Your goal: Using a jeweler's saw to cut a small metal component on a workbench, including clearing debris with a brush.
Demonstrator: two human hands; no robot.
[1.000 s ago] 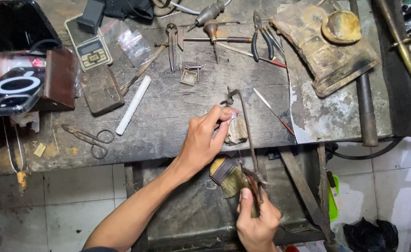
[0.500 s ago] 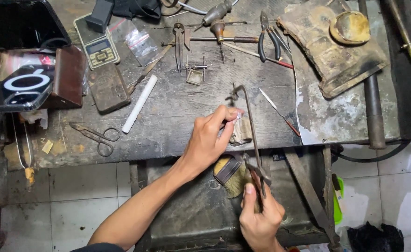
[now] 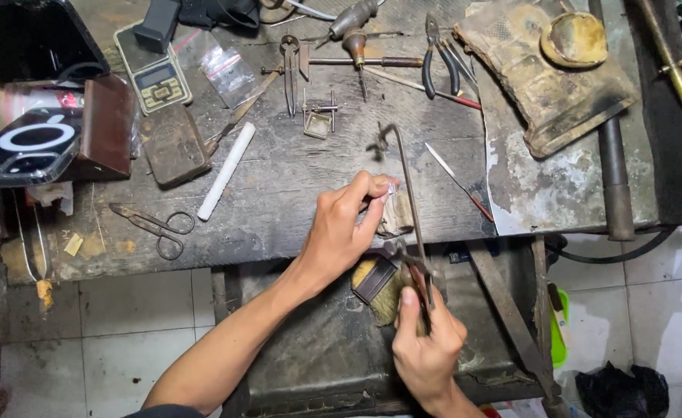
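- Our right hand point(image 3: 427, 340) is closed around the handle of the saw frame point(image 3: 409, 203); we should keep the strokes upright and light.
- Our left hand point(image 3: 346, 224) pinches the small workpiece point(image 3: 391, 188) against the wooden peg point(image 3: 397, 214) at the surface point(image 3: 294, 186) edge; we press it firmly.
- A brush point(image 3: 379, 282) lies just below.

dark, scratched wooden workbench point(image 3: 294, 193) across the upper part of view, worn and stained, with a pale grey patch of peeling surface point(image 3: 542, 193) at right side. below the bench edge, a dark metal drawer tray point(image 3: 317, 348), dusty and dull. under and around, floor of pale grey square tiles point(image 3: 124, 325) with dirty joints, also visible at right point(image 3: 658, 294). black crumpled plastic bag point(image 3: 620, 391) on the tiles in lower right corner. light soft and even, without hard shadows.
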